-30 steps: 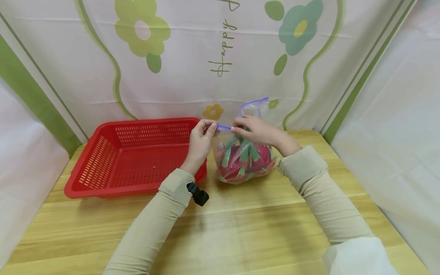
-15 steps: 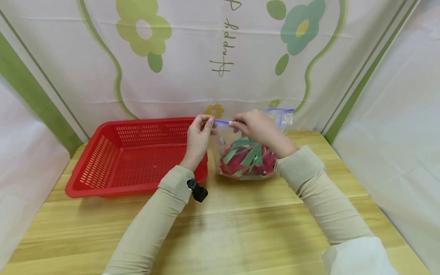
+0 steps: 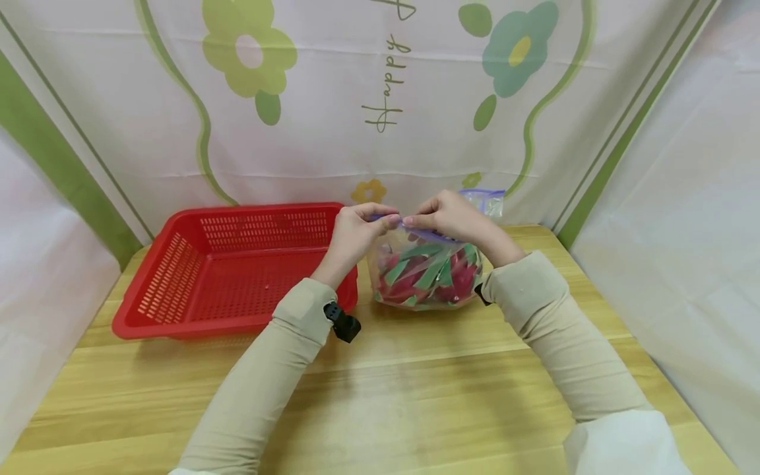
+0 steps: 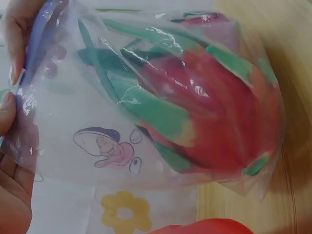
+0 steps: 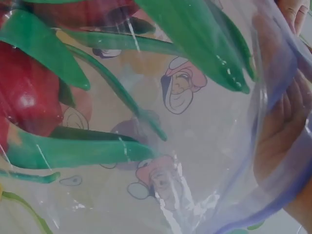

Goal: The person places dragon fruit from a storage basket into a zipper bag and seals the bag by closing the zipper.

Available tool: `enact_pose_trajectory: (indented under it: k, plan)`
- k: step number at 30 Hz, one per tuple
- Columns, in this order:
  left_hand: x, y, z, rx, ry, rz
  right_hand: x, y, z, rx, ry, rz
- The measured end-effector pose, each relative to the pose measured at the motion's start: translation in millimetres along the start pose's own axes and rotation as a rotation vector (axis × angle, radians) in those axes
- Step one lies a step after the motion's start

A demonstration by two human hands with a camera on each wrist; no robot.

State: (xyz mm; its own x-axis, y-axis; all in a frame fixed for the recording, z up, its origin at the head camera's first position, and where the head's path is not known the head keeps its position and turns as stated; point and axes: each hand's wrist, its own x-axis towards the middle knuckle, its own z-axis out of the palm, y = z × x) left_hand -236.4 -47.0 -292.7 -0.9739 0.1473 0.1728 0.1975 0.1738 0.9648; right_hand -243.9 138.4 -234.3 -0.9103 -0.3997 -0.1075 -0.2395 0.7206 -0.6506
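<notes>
A clear zip bag with a purple seal strip stands on the table, holding dragon fruits with green scales. My left hand pinches the seal at the bag's upper left corner. Right beside it, my right hand pinches the purple strip between thumb and forefinger. The two sets of fingertips almost meet. To the right of my right hand, the other end of the strip sticks up and stands apart. In the left wrist view, red-and-green dragon fruit shows through the plastic, printed with small cartoon figures.
A red slotted basket stands left of the bag, close to my left forearm. Both rest on a wood-grain table. Behind hangs a pale curtain printed with flowers. White sheets flank the table on both sides.
The bag's loose right end has swung over to the right and lower. My left fingers have moved right along the strip, up to my right fingertips. The basket has stayed put.
</notes>
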Motion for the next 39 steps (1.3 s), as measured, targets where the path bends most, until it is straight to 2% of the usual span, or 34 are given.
enact_pose_trajectory:
  k: [6,11,16,20,24,26,28,30,32,34,35,37,39]
  plan:
    - [-0.6,-0.6,-1.9,-0.090,0.063,0.030,-2.2,-1.9,-2.3,-0.093,0.017,-0.019]
    - [0.4,-0.1,-6.3,-0.145,0.120,-0.011,-5.3,-1.1,-8.0,-0.176,0.044,-0.012]
    - [0.1,2.2,-7.8,-0.187,0.122,-0.059,-9.6,5.2,-13.7,-0.165,0.047,-0.040]
    - [-1.6,6.4,-8.5,-0.148,0.118,-0.071,-10.2,8.9,-14.7,-0.127,0.054,-0.052]
    - [-4.3,11.3,-10.3,-0.032,0.144,-0.018,-9.3,10.2,-14.7,-0.101,0.052,-0.059]
    - [-5.2,14.4,-10.3,0.021,0.173,0.031,-8.7,10.6,-14.6,-0.096,0.049,-0.061]
    - [-6.1,18.5,-8.0,0.111,0.205,0.111,-8.8,10.4,-15.0,-0.090,0.045,-0.055]
    - [-7.7,23.5,-3.1,0.268,0.201,0.217,-8.6,10.7,-15.4,-0.087,0.046,-0.047]
    - [-10.0,27.6,3.6,0.477,0.178,0.341,-8.4,11.1,-15.9,-0.088,0.048,-0.038]
    - [-12.1,29.5,11.1,0.668,0.142,0.430,-7.6,12.5,-16.0,-0.086,0.047,-0.036]
    - [-13.2,29.8,14.3,0.747,0.115,0.452,-7.4,12.8,-16.1,-0.086,0.047,-0.038]
    - [-14.7,28.8,18.6,0.838,0.057,0.453,-6.8,13.6,-16.1,-0.083,0.044,-0.045]
    - [-15.2,27.3,20.6,0.857,0.005,0.396,-6.5,14.5,-16.2,-0.066,0.027,-0.047]
